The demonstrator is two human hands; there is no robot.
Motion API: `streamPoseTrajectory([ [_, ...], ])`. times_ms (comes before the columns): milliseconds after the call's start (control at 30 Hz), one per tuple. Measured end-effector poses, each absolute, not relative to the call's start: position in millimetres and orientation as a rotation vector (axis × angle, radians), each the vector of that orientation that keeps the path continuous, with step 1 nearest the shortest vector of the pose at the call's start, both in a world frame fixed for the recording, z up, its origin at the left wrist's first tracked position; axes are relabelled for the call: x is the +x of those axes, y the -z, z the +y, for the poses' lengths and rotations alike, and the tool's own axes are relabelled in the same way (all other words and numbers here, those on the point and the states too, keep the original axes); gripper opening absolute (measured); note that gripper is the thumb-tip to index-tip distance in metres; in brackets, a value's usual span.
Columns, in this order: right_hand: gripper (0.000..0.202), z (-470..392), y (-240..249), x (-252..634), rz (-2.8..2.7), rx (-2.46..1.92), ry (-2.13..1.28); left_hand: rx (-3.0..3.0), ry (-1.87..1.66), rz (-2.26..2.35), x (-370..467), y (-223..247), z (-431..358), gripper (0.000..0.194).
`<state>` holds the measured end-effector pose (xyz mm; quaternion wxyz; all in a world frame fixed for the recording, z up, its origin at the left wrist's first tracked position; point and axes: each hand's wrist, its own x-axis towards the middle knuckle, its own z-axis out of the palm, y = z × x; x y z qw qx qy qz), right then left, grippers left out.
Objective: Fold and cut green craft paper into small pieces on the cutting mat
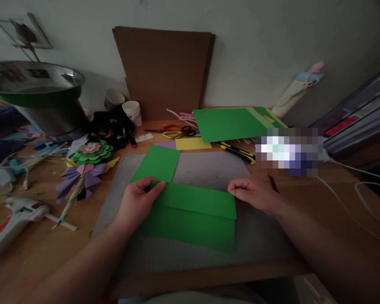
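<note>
A sheet of green paper (193, 217), with a fold line running along its length, is held above the grey cutting mat (215, 166). My left hand (139, 194) pinches its upper left edge between thumb and fingers. At the upper right corner, my right hand (251, 194) grips the same sheet with closed fingers. Behind my left hand lies a smaller green paper piece (160, 162), partly covered by the hand and the held sheet.
Left stand a glue gun (28, 213), a paper flower wand (85, 169) and a metal pot (57, 105). Scissors (186, 131), a yellow-black utility knife (237, 152), more green sheets (231, 122) and paper cups (132, 112) lie behind the mat. Brown boards (164, 71) lean on the wall. White cables (345, 202) cross the right.
</note>
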<state>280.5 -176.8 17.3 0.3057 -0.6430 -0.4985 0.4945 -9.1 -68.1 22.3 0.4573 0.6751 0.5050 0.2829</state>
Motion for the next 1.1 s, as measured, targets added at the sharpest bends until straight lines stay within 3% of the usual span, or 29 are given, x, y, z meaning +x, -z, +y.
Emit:
streamPoseTrajectory([
  [300, 0.017, -183, -8, 298, -1.029, -1.643, -1.216, 1.324, -0.746, 1.245, -16, -22, -53, 0.033],
  [433, 0.047, -173, -16, 275, -0.857, -1.286, -1.472, 1.201, -0.766, 1.206, -15, -21, -54, 0.033],
  [567, 0.060, -162, -28, 254, -0.853, -1.035, -1.619, 1.078, -0.809, 1.187, -14, -21, -53, 0.030],
  [700, 0.043, -155, -32, 241, -0.866, -1.090, -1.392, 1.076, -0.935, 1.133, -14, -22, -52, 0.031],
  [833, 0.034, -164, -37, 233, -1.066, -1.104, -0.915, 1.111, -1.286, 1.054, -15, -26, -55, 0.036],
  [900, 0.039, -174, -39, 229, -1.248, -1.189, -0.680, 1.006, -1.132, 0.926, -14, -30, -60, 0.036],
  [1033, 0.056, -195, -37, 218, -1.886, -1.224, -0.361, 0.786, -0.666, 0.639, -9, -36, -70, 0.060],
  [1100, 0.059, -202, -35, 214, -2.217, -1.135, -0.192, 0.712, -0.616, 0.627, -7, -37, -72, 0.049],
])
